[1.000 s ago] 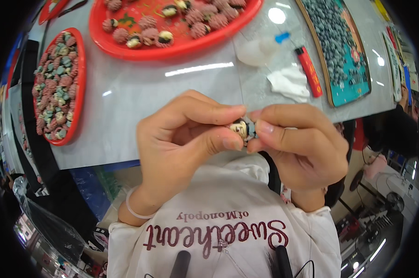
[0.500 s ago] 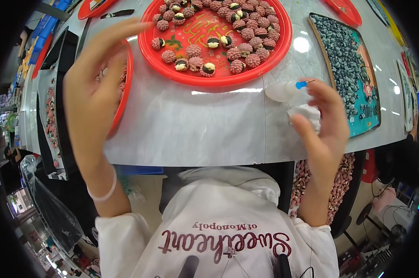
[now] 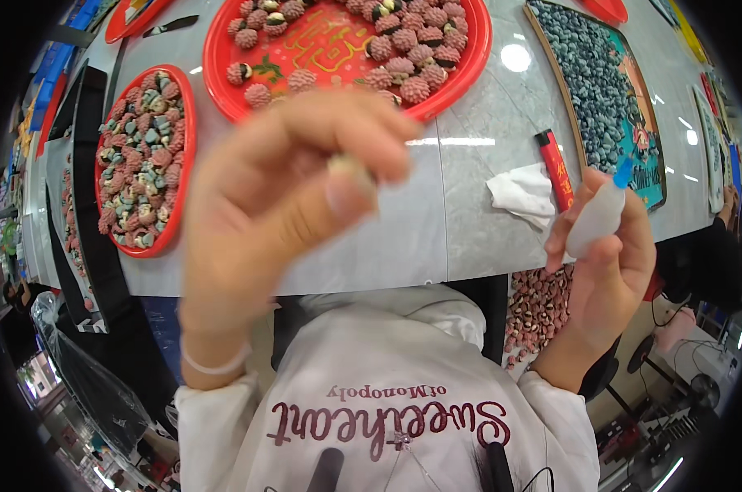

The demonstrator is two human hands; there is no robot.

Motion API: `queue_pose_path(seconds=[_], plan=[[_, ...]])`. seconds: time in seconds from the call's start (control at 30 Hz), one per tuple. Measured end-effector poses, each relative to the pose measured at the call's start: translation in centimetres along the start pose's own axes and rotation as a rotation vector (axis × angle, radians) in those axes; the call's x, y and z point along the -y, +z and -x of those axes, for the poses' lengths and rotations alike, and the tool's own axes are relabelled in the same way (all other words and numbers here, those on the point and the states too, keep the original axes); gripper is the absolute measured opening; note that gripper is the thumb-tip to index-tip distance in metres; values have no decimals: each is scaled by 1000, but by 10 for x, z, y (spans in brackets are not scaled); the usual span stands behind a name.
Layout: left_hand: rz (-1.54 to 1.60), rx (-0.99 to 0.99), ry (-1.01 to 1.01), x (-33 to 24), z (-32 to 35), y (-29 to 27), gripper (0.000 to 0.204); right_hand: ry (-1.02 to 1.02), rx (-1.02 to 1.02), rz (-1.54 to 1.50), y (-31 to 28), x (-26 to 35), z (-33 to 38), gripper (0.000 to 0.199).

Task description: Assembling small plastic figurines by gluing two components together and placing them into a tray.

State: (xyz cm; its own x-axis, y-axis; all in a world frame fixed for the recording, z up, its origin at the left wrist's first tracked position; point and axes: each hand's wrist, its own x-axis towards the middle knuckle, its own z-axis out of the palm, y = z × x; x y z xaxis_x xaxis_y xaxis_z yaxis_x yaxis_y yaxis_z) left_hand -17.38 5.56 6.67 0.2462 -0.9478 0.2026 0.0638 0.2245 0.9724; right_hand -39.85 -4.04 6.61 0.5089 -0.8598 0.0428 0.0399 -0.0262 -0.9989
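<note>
My right hand [image 3: 613, 271] is wrapped round a small translucent squeeze bottle [image 3: 594, 220] with a blue tip, which points up. Out in front of me my left hand [image 3: 272, 197] is raised, thumb and fingers pinched on a small pale piece [image 3: 353, 168], mostly hidden and blurred. Behind that hand lies a round red tray [image 3: 469, 78] with bumpy pink pieces, several showing dark and cream parts. At the left stands an oval red tray [image 3: 192, 123] heaped with pink bumpy pieces and grey-green bits.
A crumpled white tissue [image 3: 522, 195] and a red lighter-shaped stick [image 3: 556, 172] lie near my right hand. Farther right is a board [image 3: 646, 123] covered with dark blue-grey pieces. More pink pieces [image 3: 539, 316] sit below the table edge at the right. A knife [image 3: 171, 25] lies far left.
My left hand has swung from the oval tray toward the middle, now pinching a small pale piece. My right hand has lifted the bottle off the table and drawn it nearer.
</note>
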Motion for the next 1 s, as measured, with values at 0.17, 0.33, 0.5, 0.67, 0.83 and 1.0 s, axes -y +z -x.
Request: queue_pose_path(seconds=[0.17, 0.33, 0.5, 0.67, 0.83, 1.0], plan=[[337, -262, -211, 20, 33, 37, 35, -181, 43, 139, -9, 3, -6, 56], [497, -117, -275, 26, 39, 46, 35, -152, 67, 100, 0, 9, -6, 53], [623, -75, -176, 38, 49, 41, 30, -125, 106, 214, 6, 18, -1, 52], [638, -98, -222, 34, 55, 43, 30, -156, 87, 265, 14, 17, 5, 49], [603, -96, -220, 34, 56, 42, 30, -395, 299, 450, 0, 27, 7, 48], [604, -97, -209, 37, 56, 43, 29, -427, 282, 432, -6, 27, 9, 47]])
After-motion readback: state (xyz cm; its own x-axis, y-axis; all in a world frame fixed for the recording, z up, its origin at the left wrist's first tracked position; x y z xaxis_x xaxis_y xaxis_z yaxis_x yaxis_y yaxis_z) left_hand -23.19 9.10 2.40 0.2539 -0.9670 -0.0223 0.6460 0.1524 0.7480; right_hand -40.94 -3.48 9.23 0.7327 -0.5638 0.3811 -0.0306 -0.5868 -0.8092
